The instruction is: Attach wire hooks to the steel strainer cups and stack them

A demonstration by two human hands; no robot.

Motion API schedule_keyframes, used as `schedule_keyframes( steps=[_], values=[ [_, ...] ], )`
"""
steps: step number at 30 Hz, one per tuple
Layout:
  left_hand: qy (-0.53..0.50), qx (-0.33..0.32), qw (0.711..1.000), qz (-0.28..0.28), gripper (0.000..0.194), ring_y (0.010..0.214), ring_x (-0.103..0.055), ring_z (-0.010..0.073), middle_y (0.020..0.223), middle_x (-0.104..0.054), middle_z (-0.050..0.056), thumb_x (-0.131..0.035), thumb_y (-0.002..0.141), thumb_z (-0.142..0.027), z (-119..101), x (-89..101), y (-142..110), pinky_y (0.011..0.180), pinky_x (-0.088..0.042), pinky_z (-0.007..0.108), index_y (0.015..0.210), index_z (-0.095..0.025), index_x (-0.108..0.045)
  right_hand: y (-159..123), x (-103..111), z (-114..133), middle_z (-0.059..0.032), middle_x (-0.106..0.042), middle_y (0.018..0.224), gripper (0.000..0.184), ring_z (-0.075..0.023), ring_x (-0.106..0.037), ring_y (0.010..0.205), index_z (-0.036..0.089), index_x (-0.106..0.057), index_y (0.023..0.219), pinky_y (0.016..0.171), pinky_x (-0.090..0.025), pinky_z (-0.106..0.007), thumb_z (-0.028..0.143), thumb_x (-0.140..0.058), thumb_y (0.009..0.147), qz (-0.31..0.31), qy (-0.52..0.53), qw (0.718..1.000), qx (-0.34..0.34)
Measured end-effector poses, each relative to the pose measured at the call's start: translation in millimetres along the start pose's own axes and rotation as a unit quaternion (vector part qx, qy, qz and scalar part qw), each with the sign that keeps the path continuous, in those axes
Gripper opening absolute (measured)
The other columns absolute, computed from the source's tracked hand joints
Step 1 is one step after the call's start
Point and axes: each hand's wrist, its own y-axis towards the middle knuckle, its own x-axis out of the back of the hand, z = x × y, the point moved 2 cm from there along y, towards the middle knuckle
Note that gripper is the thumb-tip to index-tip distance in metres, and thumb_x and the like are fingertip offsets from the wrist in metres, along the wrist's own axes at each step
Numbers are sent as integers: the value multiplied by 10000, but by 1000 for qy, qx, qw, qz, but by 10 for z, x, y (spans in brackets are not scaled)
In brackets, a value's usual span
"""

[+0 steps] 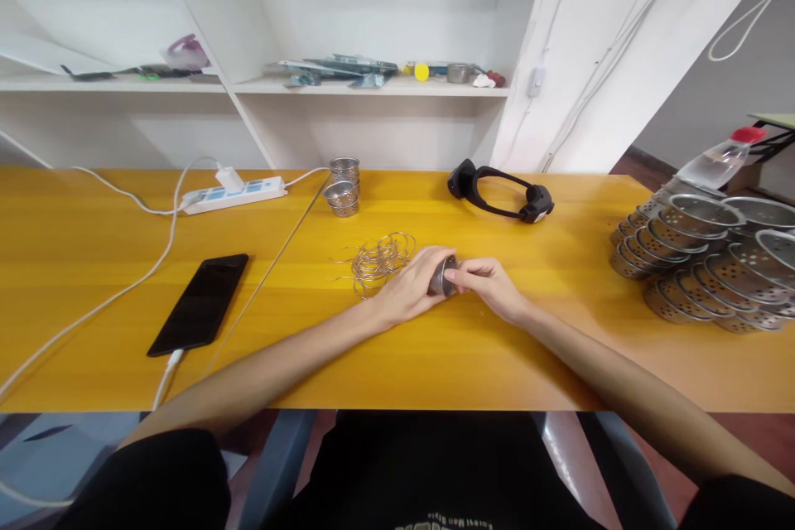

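Note:
A small perforated metal cup (442,278) lies tilted on its side above the yellow table, its opening turned toward the right. My left hand (414,286) is wrapped round it from the left. At the rim, my right hand (488,283) is closed with thumb and forefinger together; whether a wire is pinched there is too small to tell. Just left of my left hand is a loose heap of bent metal wire rings (378,263). Farther back stand a few similar perforated cups (343,197), some stacked.
Tall nested stacks of metal cups (696,257) stand at the right, with a red-capped bottle (717,159) behind. A black headset (500,192) lies at the back. On the left are a phone (199,303) with its cable and a white power strip (236,195). Shelves (373,89) rise behind.

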Motion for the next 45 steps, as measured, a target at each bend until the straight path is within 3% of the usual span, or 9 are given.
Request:
schedule_keyframes(
  steps=[14,22,25,29,34,38,41,45],
  values=[
    [1,-2,1000,-23,560,1311,-635,301,1383,-628,147,-723,986,-357,-41,5,30,1112,-543,539,1447,-260,-421,-25,-1,91,17,-562,608,491,-127,-471,630,186,-618,580,665,-404,-301,528,-815,871,16,-21,1000,6],
    [17,35,998,-54,683,1258,-679,325,1364,-653,159,-818,903,-492,-123,21,70,1059,-574,545,1412,-244,-435,-26,29,209,-41,-724,819,317,-185,-620,755,196,-782,840,741,-506,-333,508,-818,883,-42,-61,995,63],
    [15,43,997,-61,705,1277,-659,333,1370,-650,157,-851,871,-504,-181,30,75,1077,-559,553,1392,-241,-454,-64,36,288,-38,-692,783,246,-169,-565,692,210,-804,877,683,-451,-324,438,-759,958,-66,-185,972,127],
    [-5,73,995,-68,557,1238,-660,308,1308,-657,123,-821,907,-438,-259,24,73,1053,-569,522,1313,-248,-490,-119,12,358,-44,-678,768,192,-167,-544,663,220,-818,945,668,-444,-334,343,-690,1019,-31,-306,927,212],
    [4,116,992,-51,581,1168,-678,305,1284,-635,128,-790,863,-269,-306,126,94,1005,-588,510,1338,-236,-458,-160,-44,344,-97,-731,988,186,-226,-662,860,248,-820,1072,776,-550,-385,282,-640,1042,23,-351,888,295],
    [9,140,989,-56,612,1159,-680,317,1288,-642,129,-795,841,-260,-313,266,89,990,-591,518,1348,-239,-453,-175,-79,328,-135,-716,1144,209,-250,-650,933,237,-808,1167,835,-578,-441,257,-648,1033,43,-393,854,337],
    [27,109,992,-58,606,1239,-648,326,1345,-622,142,-780,861,-262,-349,317,92,1048,-563,527,1370,-239,-452,-183,-91,327,-140,-693,1197,245,-254,-646,965,251,-769,1248,832,-593,-445,245,-646,1037,38,-425,830,359],
    [75,94,989,-83,558,1256,-643,298,1356,-632,127,-745,892,-231,-333,471,164,1077,-542,493,1381,-244,-479,-191,-50,350,-137,-619,1310,368,-246,-647,1030,283,-668,1387,855,-617,-440,198,-636,1030,-17,-411,828,382]
  ],
)
